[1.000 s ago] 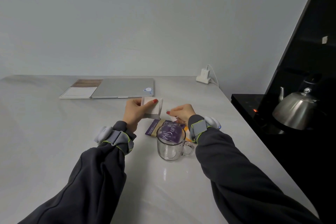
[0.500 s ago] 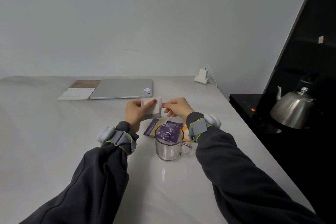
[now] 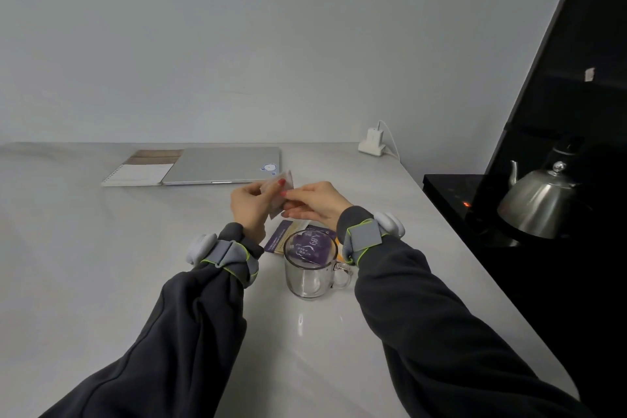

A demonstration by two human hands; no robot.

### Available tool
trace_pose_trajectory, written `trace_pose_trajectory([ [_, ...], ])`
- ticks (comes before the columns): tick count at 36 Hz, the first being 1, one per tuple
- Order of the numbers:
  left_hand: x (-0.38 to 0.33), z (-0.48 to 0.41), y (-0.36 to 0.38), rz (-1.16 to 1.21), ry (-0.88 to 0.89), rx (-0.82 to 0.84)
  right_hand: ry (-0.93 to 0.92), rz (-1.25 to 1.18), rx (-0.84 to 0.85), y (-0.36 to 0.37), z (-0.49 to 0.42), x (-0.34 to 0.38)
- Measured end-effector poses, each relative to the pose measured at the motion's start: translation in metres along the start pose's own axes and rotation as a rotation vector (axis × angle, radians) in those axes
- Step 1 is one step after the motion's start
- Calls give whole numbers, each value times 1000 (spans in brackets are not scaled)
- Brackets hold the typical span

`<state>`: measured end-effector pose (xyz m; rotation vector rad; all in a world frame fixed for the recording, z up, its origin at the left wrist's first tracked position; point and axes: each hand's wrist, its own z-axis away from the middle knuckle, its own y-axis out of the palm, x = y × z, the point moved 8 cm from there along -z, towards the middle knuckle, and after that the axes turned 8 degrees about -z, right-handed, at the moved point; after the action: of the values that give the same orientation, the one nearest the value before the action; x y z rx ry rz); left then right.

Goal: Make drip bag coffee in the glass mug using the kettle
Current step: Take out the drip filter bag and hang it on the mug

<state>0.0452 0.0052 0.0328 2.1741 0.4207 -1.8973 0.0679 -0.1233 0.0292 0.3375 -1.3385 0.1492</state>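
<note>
Head view: against half a second ago, the right hand has closed in and now pinches the drip bag alongside the left hand, so both hands grasp it above the table, beyond the empty glass mug. Judged: opening the filter is under way, with nothing yet hung on the mug. Its long axis tilts from lower left to upper right, top edge pointing away; the kettle stands untouched at right.

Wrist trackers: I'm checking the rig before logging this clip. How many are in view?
2. One wrist tracker sits on the left wrist's outer side, behind the left hand; the other sits on the right wrist, behind the right hand. None looks hidden.
</note>
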Motion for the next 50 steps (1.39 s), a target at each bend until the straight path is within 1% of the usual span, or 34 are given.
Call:
trace_pose_trajectory([
  [3,1,1,4,34,-47,68,6,-5,-15,-2,0,1],
  [6,1,3,12,54,-48,135,28,-40,-37,-6,0,1],
  [11,6,4,21,88,-122,194,41,-87,-82,-8,2,2],
  [14,9,2,26,99,-132,216,49,-73,-113,-12,2,2],
  [18,11,1,28,28,-97,256,73,-76,-83,-15,1,2],
  [21,14,0,29,0,-100,256,80,-85,-59,-17,1,3],
  [24,18,0,29,2,-138,272,101,-94,-36,-17,2,2],
  [27,21,1,33,3,-175,325,112,-111,-16,-18,2,1],
  [31,21,4,40,41,-212,389,140,-64,6,-17,0,-3],
  [35,24,5,40,36,-279,378,149,-23,-2,-19,2,-3],
  [37,26,3,38,25,-297,379,139,-47,-16,-21,2,-1],
  [44,33,0,30,101,-349,340,108,-134,-30,-19,0,6],
  [47,34,1,28,85,-376,343,91,-151,-39,-19,1,8],
  [50,36,0,27,140,-408,329,83,-168,-53,-22,-1,8],
])
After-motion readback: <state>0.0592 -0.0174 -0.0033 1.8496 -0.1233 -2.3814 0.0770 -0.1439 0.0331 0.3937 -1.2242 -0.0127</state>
